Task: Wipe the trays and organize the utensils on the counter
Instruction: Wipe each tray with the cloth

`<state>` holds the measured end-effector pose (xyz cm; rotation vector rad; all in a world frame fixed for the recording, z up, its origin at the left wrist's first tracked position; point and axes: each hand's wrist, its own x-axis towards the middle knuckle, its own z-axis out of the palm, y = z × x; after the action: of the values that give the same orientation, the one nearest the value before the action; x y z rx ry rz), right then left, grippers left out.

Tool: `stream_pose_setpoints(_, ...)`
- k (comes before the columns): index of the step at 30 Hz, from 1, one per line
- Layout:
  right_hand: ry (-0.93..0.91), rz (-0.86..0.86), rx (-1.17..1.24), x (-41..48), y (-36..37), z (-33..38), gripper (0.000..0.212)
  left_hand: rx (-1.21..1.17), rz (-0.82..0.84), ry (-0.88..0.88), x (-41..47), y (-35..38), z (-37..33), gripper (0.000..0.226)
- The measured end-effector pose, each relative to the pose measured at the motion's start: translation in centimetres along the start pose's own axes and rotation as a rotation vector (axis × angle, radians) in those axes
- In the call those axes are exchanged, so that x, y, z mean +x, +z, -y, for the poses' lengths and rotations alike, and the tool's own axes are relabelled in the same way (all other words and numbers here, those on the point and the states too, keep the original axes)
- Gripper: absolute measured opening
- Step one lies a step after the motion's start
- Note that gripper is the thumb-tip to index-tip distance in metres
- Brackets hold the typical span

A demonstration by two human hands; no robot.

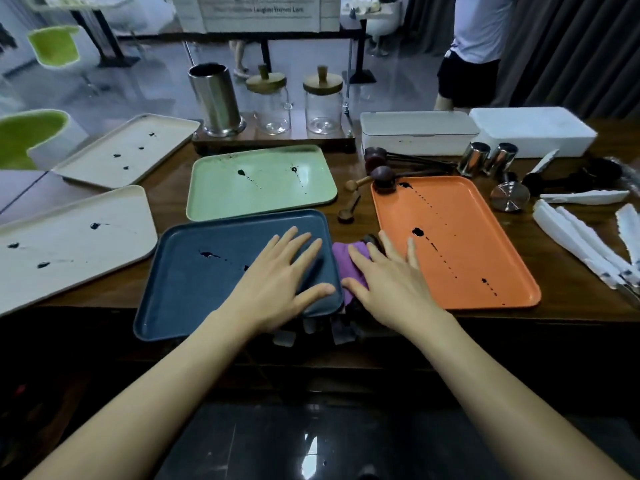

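A dark blue tray (194, 282) with black stains lies at the counter's near edge. My left hand (280, 271) rests flat on its right side, fingers spread. My right hand (388, 278) lies flat on a purple cloth (341, 258) between the blue tray and an orange tray (485, 244), which carries a line of dark drips. A green tray (263, 188) and two cream trays (69, 237) (128, 150) are stained too. Wooden scoops (377, 174) and white plastic knives (581, 237) lie loose on the right.
A steel canister (216, 98) and two glass jars with wooden lids (270, 102) stand on a wooden stand at the back. Two white boxes (419, 133) and small steel cups (488, 161) sit back right. A person stands beyond the counter at upper right.
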<state>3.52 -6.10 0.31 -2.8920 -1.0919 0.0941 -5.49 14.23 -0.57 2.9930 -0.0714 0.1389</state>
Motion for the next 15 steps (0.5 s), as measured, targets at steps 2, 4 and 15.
stream_pose_setpoints(2, 0.023, 0.010, 0.007, 0.9, -0.1, 0.1, 0.059, -0.005, -0.018, -0.007, 0.0, -0.3, 1.2, 0.096)
stream_pose_setpoints(4, 0.052, 0.006, 0.006, 2.0, -0.1, 0.1, 0.057, -0.004, -0.045, -0.024, 0.3, -0.6, 2.6, 0.094)
stream_pose_setpoints(15, 0.133, -0.119, -0.032, 7.0, -0.1, 1.1, 0.041, 0.021, -0.064, -0.174, 1.6, -2.3, 10.2, 0.093)
